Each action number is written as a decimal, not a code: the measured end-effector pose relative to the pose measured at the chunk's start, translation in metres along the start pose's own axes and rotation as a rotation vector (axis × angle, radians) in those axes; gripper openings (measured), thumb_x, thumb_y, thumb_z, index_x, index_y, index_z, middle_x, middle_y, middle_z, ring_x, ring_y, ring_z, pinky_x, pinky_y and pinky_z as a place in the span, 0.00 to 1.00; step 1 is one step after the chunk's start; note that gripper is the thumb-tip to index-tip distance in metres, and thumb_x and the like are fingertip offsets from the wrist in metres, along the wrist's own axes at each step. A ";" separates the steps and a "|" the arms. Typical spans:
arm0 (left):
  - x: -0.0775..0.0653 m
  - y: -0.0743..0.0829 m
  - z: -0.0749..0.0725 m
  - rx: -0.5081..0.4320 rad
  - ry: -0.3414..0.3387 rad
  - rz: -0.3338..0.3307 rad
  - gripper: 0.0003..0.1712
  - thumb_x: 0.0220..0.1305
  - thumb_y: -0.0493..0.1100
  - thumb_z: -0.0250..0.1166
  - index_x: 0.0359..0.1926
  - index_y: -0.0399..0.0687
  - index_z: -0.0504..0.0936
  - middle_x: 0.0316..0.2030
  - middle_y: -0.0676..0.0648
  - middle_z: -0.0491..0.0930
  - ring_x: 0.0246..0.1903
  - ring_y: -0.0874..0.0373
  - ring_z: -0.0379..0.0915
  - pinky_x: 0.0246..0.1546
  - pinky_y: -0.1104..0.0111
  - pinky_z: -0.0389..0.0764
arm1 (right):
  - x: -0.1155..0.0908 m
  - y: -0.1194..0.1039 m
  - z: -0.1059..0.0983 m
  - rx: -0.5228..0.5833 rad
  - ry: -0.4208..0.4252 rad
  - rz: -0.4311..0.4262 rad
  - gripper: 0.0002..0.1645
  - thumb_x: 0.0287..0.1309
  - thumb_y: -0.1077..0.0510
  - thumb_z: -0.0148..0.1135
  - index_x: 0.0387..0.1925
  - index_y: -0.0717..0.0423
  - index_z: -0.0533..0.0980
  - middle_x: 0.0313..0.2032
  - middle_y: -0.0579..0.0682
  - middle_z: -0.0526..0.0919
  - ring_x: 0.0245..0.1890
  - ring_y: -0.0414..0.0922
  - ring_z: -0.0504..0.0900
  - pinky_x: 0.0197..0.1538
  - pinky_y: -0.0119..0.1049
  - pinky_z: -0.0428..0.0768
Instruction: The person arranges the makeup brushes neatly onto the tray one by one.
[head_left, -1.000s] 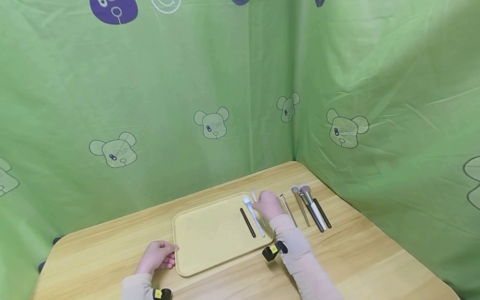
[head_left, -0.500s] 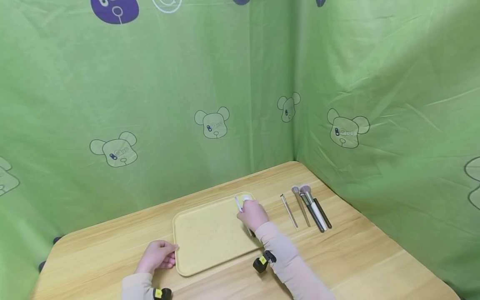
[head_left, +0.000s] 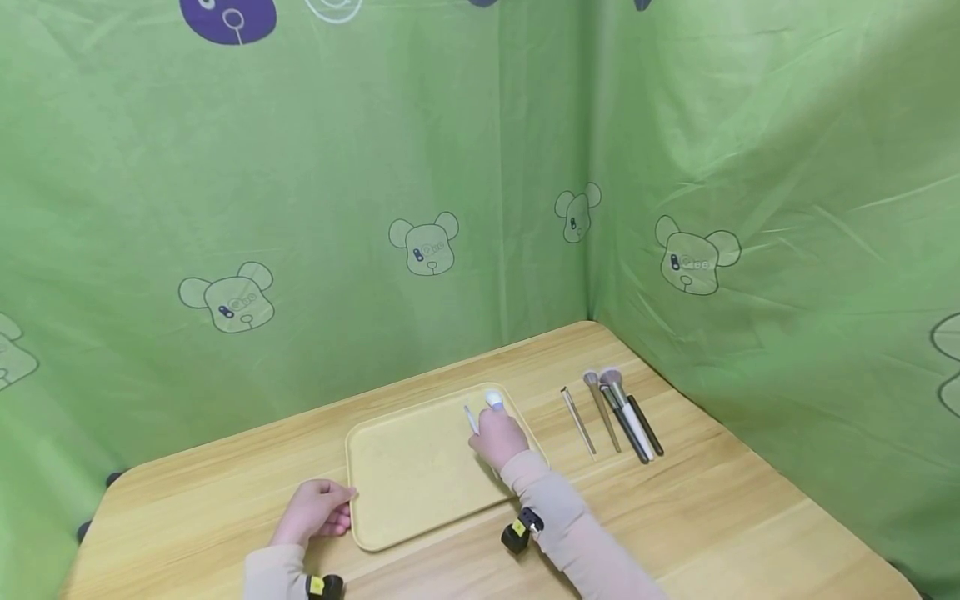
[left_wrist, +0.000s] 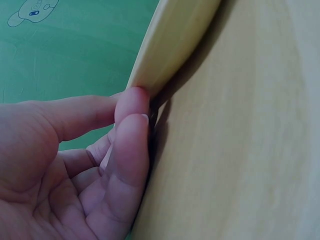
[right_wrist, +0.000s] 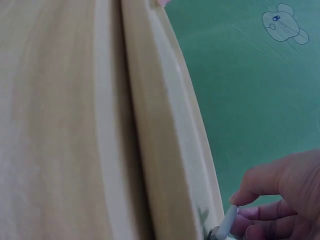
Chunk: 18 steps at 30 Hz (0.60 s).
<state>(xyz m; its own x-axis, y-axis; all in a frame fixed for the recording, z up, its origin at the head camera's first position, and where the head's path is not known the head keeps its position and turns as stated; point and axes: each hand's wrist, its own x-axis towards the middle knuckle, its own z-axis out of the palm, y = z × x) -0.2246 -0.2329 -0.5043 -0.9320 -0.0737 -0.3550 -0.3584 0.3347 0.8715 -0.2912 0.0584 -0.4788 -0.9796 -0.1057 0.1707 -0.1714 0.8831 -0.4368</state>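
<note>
My left hand (head_left: 315, 510) pinches the left rim of a yellow rectangular tray (head_left: 412, 479) between thumb and fingers; the left wrist view shows the fingertips right at the tray's edge (left_wrist: 165, 50). Over the tray's right part, my right hand (head_left: 501, 440) pinches a slim light makeup brush (head_left: 470, 418), whose far end sticks out past the fingers. Its pale handle end (right_wrist: 229, 221) shows between thumb and fingers in the right wrist view. Just beyond that hand, a fluffy white brush head (head_left: 494, 398) lies on the tray, the rest of it hidden under the hand.
Right of the tray, on the wooden table (head_left: 720, 508), lie a thin brush (head_left: 579, 423), a brown-handled brush (head_left: 606, 421), and several black and white ones, including a large fluffy brush (head_left: 628, 412). Green curtains (head_left: 322, 167) stand behind and to the right.
My right hand has carried the slim brush left from the tray's right edge onto the tray, then slightly lower, covering the dark stick lying there. My left hand stays at the rim.
</note>
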 end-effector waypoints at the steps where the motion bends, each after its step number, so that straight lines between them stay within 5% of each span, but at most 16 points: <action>1: 0.000 0.000 0.000 0.001 0.001 -0.001 0.12 0.56 0.42 0.59 0.32 0.34 0.75 0.18 0.47 0.77 0.17 0.61 0.74 0.21 0.70 0.80 | 0.000 0.000 0.000 -0.006 0.003 -0.004 0.09 0.40 0.59 0.60 0.16 0.55 0.68 0.14 0.47 0.70 0.13 0.43 0.68 0.16 0.33 0.68; 18: 0.000 -0.001 0.000 0.006 0.015 0.015 0.13 0.56 0.43 0.60 0.31 0.34 0.75 0.17 0.47 0.77 0.16 0.61 0.74 0.20 0.70 0.80 | -0.002 -0.002 0.015 -0.109 0.070 -0.072 0.03 0.38 0.65 0.60 0.21 0.59 0.74 0.19 0.52 0.78 0.19 0.46 0.77 0.22 0.36 0.77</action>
<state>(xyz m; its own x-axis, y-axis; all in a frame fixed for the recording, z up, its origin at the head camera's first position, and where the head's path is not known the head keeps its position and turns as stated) -0.2244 -0.2329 -0.5053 -0.9381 -0.0825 -0.3364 -0.3437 0.3411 0.8749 -0.2907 0.0494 -0.4916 -0.9548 -0.1417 0.2612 -0.2249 0.9191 -0.3237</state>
